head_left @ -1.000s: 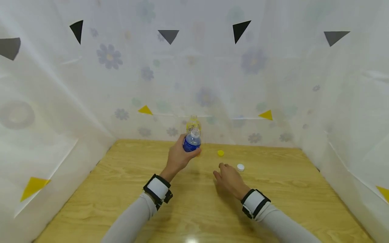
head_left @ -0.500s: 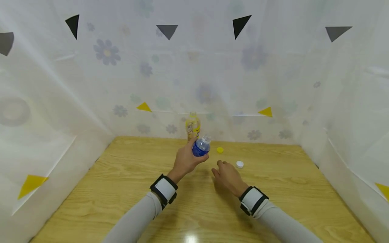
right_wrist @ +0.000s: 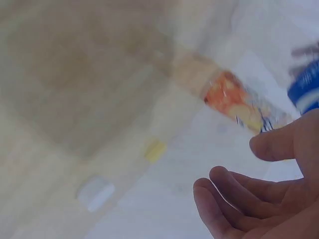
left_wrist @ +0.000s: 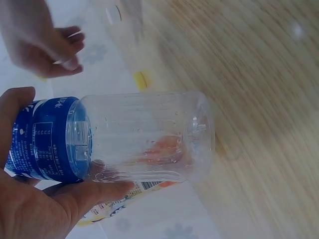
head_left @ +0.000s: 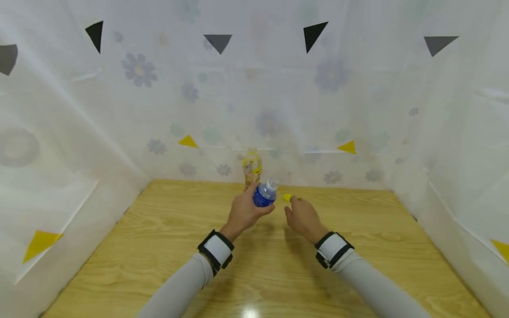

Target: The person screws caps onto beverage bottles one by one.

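Note:
My left hand (head_left: 245, 208) grips a clear uncapped bottle with a blue label (head_left: 264, 194), lifted off the wooden table (head_left: 167, 247) and tilted to the right. In the left wrist view the bottle (left_wrist: 142, 137) lies across my palm (left_wrist: 35, 209), base toward the camera. My right hand (head_left: 301, 215) hovers with loosely curled fingers and holds nothing; its fingertips are close to a yellow cap (head_left: 286, 197). The right wrist view shows the yellow cap (right_wrist: 155, 150) and a white cap (right_wrist: 94, 193) on the table. My right hand hides the white cap in the head view.
A yellow-labelled bottle (head_left: 252, 167) stands upright at the back of the table, just behind the held bottle. White flowered sheets (head_left: 358, 110) wall the table at the back and both sides.
My right hand moved forward and left to the yellow cap, covering the white cap in the head view. My left hand carried the bottle a little right and tilted it.

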Demonstrator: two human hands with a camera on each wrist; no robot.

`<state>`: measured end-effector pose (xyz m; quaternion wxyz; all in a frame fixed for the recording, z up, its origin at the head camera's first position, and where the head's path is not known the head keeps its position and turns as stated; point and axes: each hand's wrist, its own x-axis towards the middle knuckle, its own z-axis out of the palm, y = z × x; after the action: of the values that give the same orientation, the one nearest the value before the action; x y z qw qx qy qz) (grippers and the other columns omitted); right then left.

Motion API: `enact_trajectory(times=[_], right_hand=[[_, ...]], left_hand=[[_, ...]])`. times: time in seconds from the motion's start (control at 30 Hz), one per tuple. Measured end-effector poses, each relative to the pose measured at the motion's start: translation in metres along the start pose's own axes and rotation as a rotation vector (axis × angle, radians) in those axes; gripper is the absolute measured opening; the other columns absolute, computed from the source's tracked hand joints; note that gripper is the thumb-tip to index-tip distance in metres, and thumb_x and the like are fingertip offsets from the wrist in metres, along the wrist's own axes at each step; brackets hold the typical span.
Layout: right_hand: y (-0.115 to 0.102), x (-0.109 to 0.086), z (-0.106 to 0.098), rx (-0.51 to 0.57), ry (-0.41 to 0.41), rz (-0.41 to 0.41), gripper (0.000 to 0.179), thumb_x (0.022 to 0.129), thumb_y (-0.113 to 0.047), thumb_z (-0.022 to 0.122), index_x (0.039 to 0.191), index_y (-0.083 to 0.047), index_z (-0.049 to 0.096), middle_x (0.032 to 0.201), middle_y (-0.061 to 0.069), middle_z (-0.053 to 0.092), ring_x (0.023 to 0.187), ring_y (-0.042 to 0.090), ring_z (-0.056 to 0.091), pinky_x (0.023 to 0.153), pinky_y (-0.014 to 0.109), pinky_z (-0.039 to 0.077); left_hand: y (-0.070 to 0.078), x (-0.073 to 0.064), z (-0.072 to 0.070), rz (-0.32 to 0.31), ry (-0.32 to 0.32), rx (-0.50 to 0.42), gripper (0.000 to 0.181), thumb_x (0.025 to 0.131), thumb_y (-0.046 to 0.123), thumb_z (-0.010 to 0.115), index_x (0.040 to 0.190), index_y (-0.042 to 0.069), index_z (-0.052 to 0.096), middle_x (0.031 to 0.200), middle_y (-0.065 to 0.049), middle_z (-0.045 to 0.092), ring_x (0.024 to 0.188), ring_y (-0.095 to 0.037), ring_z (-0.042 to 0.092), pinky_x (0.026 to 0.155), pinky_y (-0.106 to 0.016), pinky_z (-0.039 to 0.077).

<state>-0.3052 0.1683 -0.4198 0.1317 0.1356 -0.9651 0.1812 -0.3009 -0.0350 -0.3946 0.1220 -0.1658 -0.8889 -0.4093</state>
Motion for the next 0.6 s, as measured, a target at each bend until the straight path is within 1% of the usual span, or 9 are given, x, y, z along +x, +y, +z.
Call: enact_trajectory(times=[0.1, 0.2, 0.27, 0.4, 0.5, 0.6], right_hand=[[0.006, 0.014, -0.016, -0.015, 0.027, 0.034, 0.031, 0.101, -0.012, 0.055, 0.117, 0.013, 0.057, 0.092, 0.024, 0.062, 0.070, 0.031, 0.062, 0.062, 0.044, 0.052], [0.013, 0.026, -0.028, -0.032, 0.054, 0.051, 0.033, 0.101, -0.011, 0.053, 0.119, 0.017, 0.055, 0.098, 0.030, 0.061, 0.079, 0.039, 0.063, 0.070, 0.049, 0.053], [0.019, 0.030, -0.033, -0.044, 0.044, 0.064, 0.036, 0.100, -0.011, 0.053, 0.120, 0.019, 0.053, 0.099, 0.033, 0.060, 0.084, 0.043, 0.062, 0.074, 0.051, 0.053], [0.029, 0.030, -0.035, -0.082, -0.069, 0.129, 0.045, 0.098, -0.016, 0.061, 0.120, 0.022, 0.050, 0.099, 0.035, 0.059, 0.091, 0.048, 0.060, 0.079, 0.054, 0.051], [0.036, 0.026, -0.030, -0.121, -0.173, 0.179, 0.052, 0.095, -0.019, 0.066, 0.121, 0.022, 0.050, 0.099, 0.034, 0.059, 0.093, 0.050, 0.059, 0.081, 0.056, 0.050], [0.042, 0.022, -0.023, -0.130, -0.238, 0.228, 0.052, 0.092, -0.017, 0.067, 0.125, 0.019, 0.050, 0.100, 0.034, 0.060, 0.093, 0.051, 0.058, 0.081, 0.059, 0.049]], left_hand=[[-0.001, 0.000, 0.001, 0.008, 0.003, 0.016, 0.073, 0.082, 0.041, 0.082, 0.143, 0.017, 0.050, 0.118, -0.011, 0.066, 0.098, -0.028, 0.067, 0.076, -0.044, 0.055], [-0.001, 0.000, 0.001, 0.014, 0.008, 0.018, 0.073, 0.082, 0.041, 0.082, 0.143, 0.017, 0.050, 0.118, -0.011, 0.066, 0.098, -0.028, 0.067, 0.076, -0.044, 0.055], [-0.001, 0.000, 0.001, 0.015, 0.010, 0.013, 0.072, 0.082, 0.040, 0.082, 0.143, 0.017, 0.050, 0.119, -0.011, 0.065, 0.099, -0.029, 0.067, 0.076, -0.044, 0.055], [0.000, -0.001, 0.001, 0.011, 0.010, 0.005, 0.071, 0.082, 0.038, 0.082, 0.142, 0.018, 0.051, 0.119, -0.012, 0.066, 0.099, -0.030, 0.067, 0.076, -0.045, 0.054], [0.001, -0.001, 0.001, 0.009, 0.004, 0.007, 0.070, 0.082, 0.038, 0.082, 0.141, 0.018, 0.051, 0.119, -0.011, 0.066, 0.098, -0.029, 0.067, 0.075, -0.044, 0.055], [0.001, -0.001, 0.001, 0.007, 0.000, 0.013, 0.069, 0.083, 0.039, 0.081, 0.141, 0.019, 0.051, 0.120, -0.010, 0.066, 0.098, -0.028, 0.067, 0.075, -0.043, 0.055]])
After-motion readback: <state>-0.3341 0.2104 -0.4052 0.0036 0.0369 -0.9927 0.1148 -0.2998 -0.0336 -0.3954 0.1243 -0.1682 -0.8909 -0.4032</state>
